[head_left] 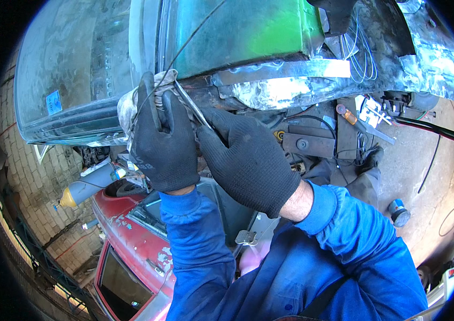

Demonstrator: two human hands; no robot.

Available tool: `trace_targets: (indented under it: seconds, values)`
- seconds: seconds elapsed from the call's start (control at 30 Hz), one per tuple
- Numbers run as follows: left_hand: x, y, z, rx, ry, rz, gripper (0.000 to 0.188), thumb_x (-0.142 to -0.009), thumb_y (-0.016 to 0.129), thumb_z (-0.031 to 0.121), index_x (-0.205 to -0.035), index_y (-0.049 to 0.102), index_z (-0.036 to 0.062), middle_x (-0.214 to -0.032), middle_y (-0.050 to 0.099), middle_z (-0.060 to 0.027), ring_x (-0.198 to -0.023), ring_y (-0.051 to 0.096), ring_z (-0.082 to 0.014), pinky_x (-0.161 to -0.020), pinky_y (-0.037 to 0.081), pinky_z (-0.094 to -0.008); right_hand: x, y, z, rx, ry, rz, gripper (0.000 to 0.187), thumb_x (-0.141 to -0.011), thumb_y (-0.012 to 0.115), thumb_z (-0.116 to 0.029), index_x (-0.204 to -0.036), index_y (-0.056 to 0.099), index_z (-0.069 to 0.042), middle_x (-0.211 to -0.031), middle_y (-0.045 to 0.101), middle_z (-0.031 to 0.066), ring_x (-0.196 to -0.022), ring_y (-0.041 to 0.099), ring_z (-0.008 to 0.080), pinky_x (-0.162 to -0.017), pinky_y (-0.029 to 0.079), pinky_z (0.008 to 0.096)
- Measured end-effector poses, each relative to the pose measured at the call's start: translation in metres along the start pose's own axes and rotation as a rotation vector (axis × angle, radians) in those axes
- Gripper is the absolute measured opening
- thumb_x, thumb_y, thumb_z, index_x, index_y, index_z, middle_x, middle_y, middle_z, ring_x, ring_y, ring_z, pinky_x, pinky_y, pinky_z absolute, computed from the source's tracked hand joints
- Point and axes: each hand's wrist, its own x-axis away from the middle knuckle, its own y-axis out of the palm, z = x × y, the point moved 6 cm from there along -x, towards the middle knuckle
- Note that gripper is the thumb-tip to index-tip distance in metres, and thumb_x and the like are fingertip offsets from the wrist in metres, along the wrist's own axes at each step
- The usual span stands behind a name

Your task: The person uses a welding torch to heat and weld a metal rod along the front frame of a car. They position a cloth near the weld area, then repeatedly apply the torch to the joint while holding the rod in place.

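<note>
My left hand (165, 147), in a black knit glove, presses and grips a crumpled pale rag (126, 109) at the corner of the car's dark green body. Its fingers are partly spread over the cloth. In my right hand (251, 160), gloved the same way, is a slim metal rod-like tool (190, 102). The tool tilts up and left, its tip at the rag's edge; its grip end is hidden in my fist. A thin dark cable (194, 33) passes across the car body down to my left hand. A green body panel (243, 32) lies just beyond both hands.
Behind my arms stands a red car (131, 224) with worn paint. A grey gas cylinder (88, 184) lies to the left. On the right are an angle grinder (351, 115), a blue can-like object (398, 212), hoses (435, 131) and coiled wire (363, 56).
</note>
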Motion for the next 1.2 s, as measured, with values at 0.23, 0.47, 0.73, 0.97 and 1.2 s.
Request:
trace_targets:
  seconds: [0.23, 0.47, 0.73, 0.97, 1.2]
  values:
    - [0.002, 0.0, -0.001, -0.028, -0.016, -0.004, 0.046, -0.102, 0.071, 0.017, -0.146, 0.067, 0.004, -0.12, 0.079, -0.0206, -0.107, 0.078, -0.0265, -0.094, 0.059, -0.0397, 0.0, 0.001, -0.002, -0.031, -0.018, 0.007, 0.028, -0.105, 0.058, -0.019, -0.119, 0.07, 0.001, -0.093, 0.073, 0.0276, -0.082, 0.072, 0.0456, -0.073, 0.055, 0.0514]
    - [0.002, -0.001, -0.004, -0.011, -0.021, -0.03, 0.044, -0.1, 0.073, 0.013, -0.142, 0.068, -0.0017, -0.119, 0.079, -0.0213, -0.105, 0.078, -0.028, -0.093, 0.059, -0.0396, -0.005, 0.009, 0.002, -0.025, -0.141, 0.03, 0.025, -0.106, 0.056, -0.017, -0.114, 0.069, 0.003, -0.091, 0.071, 0.0253, -0.078, 0.072, 0.0416, -0.072, 0.055, 0.0473]
    - [0.001, -0.003, -0.003, -0.036, 0.037, -0.079, 0.043, -0.099, 0.073, 0.009, -0.141, 0.069, 0.0009, -0.121, 0.078, -0.0184, -0.109, 0.076, -0.0302, -0.095, 0.057, -0.0414, -0.016, 0.015, 0.012, -0.167, -0.123, 0.054, 0.026, -0.108, 0.058, -0.02, -0.112, 0.07, 0.003, -0.083, 0.068, 0.0194, -0.068, 0.068, 0.0268, -0.066, 0.052, 0.0393]
    - [0.002, -0.004, -0.007, 0.059, 0.116, -0.045, 0.044, -0.096, 0.076, 0.006, -0.139, 0.071, 0.0032, -0.124, 0.078, -0.0171, -0.116, 0.074, -0.0322, -0.102, 0.055, -0.0433, -0.017, 0.002, -0.005, -0.02, -0.076, -0.041, 0.029, -0.108, 0.059, -0.023, -0.115, 0.072, 0.003, -0.083, 0.069, 0.0187, -0.067, 0.066, 0.0234, -0.066, 0.052, 0.0396]
    - [0.005, -0.001, -0.01, 0.046, 0.121, -0.008, 0.041, -0.096, 0.079, 0.01, -0.136, 0.073, 0.0054, -0.126, 0.077, -0.0181, -0.117, 0.075, -0.0313, -0.101, 0.057, -0.0425, -0.012, -0.005, -0.006, 0.074, -0.029, -0.078, 0.029, -0.108, 0.059, -0.024, -0.112, 0.072, 0.002, -0.079, 0.069, 0.019, -0.066, 0.065, 0.0272, -0.068, 0.052, 0.0407]
